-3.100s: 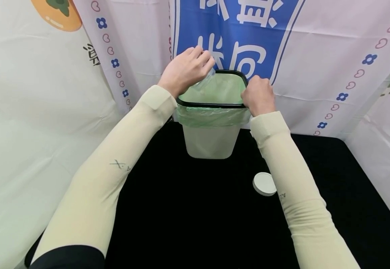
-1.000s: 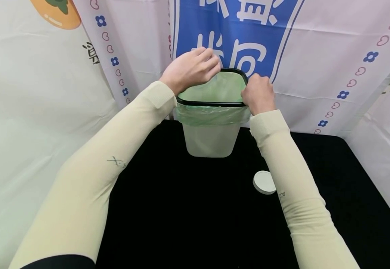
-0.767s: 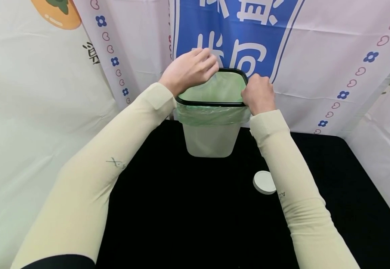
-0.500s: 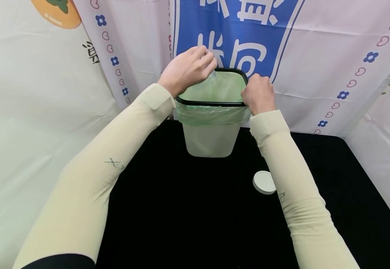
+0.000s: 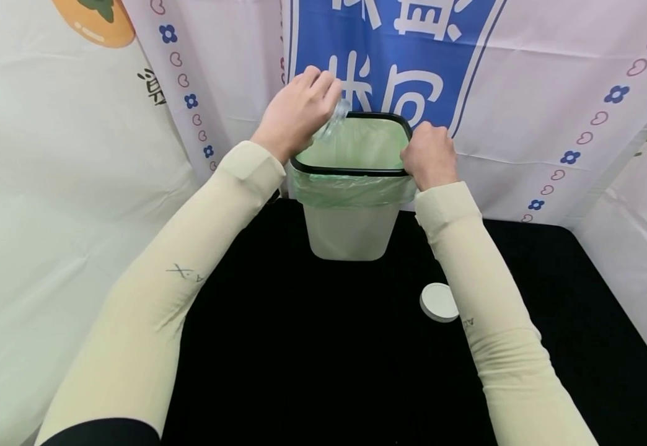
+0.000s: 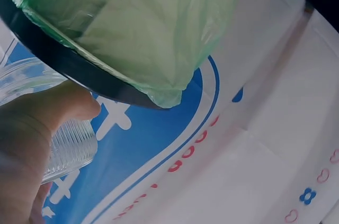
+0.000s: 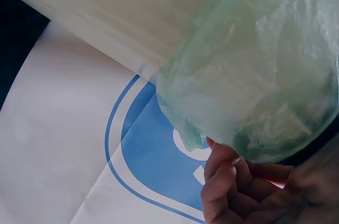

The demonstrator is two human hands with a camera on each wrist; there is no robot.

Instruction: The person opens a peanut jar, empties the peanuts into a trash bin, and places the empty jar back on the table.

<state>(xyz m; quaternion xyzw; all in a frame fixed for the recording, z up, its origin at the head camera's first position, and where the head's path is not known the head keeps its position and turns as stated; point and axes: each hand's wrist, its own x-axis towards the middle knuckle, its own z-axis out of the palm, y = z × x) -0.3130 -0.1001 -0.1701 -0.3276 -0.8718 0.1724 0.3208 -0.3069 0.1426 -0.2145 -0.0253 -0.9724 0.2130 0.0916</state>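
At the far side of the table stands a pale trash bin [image 5: 350,234] with a black rim ring [image 5: 351,171]. A green plastic bag [image 5: 351,191] lines it and folds down over the outside. My left hand [image 5: 300,111] holds a clear ribbed jar [image 5: 334,121], tilted over the bin's left side; the left wrist view shows the thumb across the jar [image 6: 74,147]. My right hand [image 5: 431,156] grips the bin's rim on the right; its curled fingers [image 7: 220,184] sit against the bag in the right wrist view. The bin's inner floor is hidden.
A round white lid [image 5: 438,302] lies on the black table [image 5: 323,347], partly behind my right forearm. Printed cloth [image 5: 524,124] hangs right behind the bin. A white cloth [image 5: 50,186] walls the left side.
My left hand swings out over the bin and then back left with the jar, which comes back into sight. The right hand keeps its grip, and the bin stays in place.
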